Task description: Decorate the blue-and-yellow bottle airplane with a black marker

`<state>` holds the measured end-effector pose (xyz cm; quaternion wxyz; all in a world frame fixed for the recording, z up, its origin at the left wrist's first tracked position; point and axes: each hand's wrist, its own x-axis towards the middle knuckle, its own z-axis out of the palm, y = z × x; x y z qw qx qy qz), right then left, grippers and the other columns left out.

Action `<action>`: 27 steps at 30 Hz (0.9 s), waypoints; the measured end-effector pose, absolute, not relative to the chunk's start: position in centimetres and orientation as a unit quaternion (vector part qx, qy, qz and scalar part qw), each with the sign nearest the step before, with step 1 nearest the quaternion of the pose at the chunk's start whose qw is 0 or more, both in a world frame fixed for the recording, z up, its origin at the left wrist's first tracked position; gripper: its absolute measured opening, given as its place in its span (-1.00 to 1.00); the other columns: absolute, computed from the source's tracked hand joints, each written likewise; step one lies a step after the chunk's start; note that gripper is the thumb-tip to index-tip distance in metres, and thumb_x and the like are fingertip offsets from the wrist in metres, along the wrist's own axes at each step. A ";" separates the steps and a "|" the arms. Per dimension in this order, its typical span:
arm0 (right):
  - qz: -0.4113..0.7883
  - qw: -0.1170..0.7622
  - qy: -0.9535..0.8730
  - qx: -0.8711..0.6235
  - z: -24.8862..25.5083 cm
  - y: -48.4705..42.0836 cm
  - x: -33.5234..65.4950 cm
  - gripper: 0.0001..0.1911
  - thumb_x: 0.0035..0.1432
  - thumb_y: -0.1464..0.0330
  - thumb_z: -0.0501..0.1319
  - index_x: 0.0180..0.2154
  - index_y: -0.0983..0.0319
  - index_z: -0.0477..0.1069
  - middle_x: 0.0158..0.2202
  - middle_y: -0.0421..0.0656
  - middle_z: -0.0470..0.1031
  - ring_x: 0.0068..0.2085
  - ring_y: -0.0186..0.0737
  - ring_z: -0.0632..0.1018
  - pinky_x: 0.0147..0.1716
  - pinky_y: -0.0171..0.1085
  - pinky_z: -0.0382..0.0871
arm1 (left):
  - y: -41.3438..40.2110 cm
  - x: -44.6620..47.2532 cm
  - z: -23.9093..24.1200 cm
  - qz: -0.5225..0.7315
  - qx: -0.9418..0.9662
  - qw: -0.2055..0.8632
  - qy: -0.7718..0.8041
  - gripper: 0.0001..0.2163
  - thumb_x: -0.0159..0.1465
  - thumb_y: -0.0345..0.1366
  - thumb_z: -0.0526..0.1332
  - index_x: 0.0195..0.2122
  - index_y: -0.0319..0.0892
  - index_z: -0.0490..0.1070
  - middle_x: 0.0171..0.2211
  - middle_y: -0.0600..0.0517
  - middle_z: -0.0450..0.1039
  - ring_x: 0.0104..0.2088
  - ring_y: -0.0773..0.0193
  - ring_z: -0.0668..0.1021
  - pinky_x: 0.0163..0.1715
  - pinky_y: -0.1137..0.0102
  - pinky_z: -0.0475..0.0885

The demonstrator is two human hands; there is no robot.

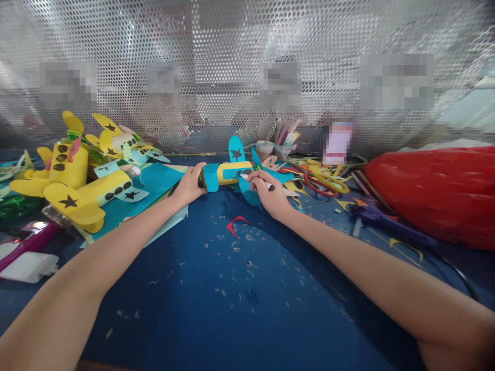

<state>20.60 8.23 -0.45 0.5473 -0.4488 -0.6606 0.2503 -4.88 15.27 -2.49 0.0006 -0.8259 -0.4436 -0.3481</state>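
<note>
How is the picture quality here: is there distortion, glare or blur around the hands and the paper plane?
Head view: the wide lens bows the forearms outward; the perforated screen glares and carries pixelated patches; the left hand, the right hand with its marker and the paper plane look sharp; a soft shadow lies on the blue table under the right arm.

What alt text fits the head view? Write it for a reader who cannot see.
The left hand grips one end of a yellow and blue paper plane on a blue table while the right hand holds a marker to it. Finished planes lie at left, scissors and a red bag at right.
</note>
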 end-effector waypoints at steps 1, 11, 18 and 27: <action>0.252 0.546 -0.662 -0.447 -0.5 8.2 20.6 -0.84 0.11 0.38 0.05 -0.43 0.15 0.38 -0.52 -0.26 0.32 -0.47 -0.28 0.32 -0.44 -0.27 0.19 | 15.3 -4.9 -2.5 -0.349 -0.825 0.000 -0.444 -0.32 0.03 -0.41 0.38 0.20 -0.14 0.19 0.14 -0.15 0.38 0.05 -0.06 0.47 0.09 0.04 0.39; 0.259 0.539 -0.667 -0.445 -0.5 8.2 20.5 -0.84 0.12 0.36 0.05 -0.42 0.15 0.39 -0.51 -0.24 0.34 -0.47 -0.27 0.32 -0.44 -0.27 0.19 | 15.3 -4.9 -2.6 -0.353 -0.824 -0.002 -0.442 -0.31 0.03 -0.42 0.38 0.20 -0.14 0.19 0.13 -0.16 0.38 0.05 -0.07 0.47 0.07 0.04 0.40; 0.258 0.536 -0.662 -0.456 -0.4 8.2 20.6 -0.85 0.10 0.37 0.05 -0.43 0.15 0.38 -0.52 -0.25 0.33 -0.47 -0.27 0.32 -0.45 -0.26 0.18 | 15.4 -4.9 -2.7 -0.351 -0.824 -0.008 -0.444 -0.31 0.03 -0.41 0.39 0.21 -0.19 0.18 0.12 -0.19 0.38 0.06 -0.08 0.46 0.09 0.03 0.39; 0.251 0.533 -0.667 -0.457 -0.4 8.2 20.5 -0.84 0.11 0.37 0.04 -0.42 0.16 0.38 -0.51 -0.25 0.35 -0.46 -0.28 0.32 -0.43 -0.27 0.18 | 15.3 -4.9 -2.5 -0.352 -0.825 -0.005 -0.441 -0.32 0.04 -0.40 0.39 0.19 -0.15 0.20 0.13 -0.16 0.38 0.05 -0.07 0.47 0.07 0.06 0.40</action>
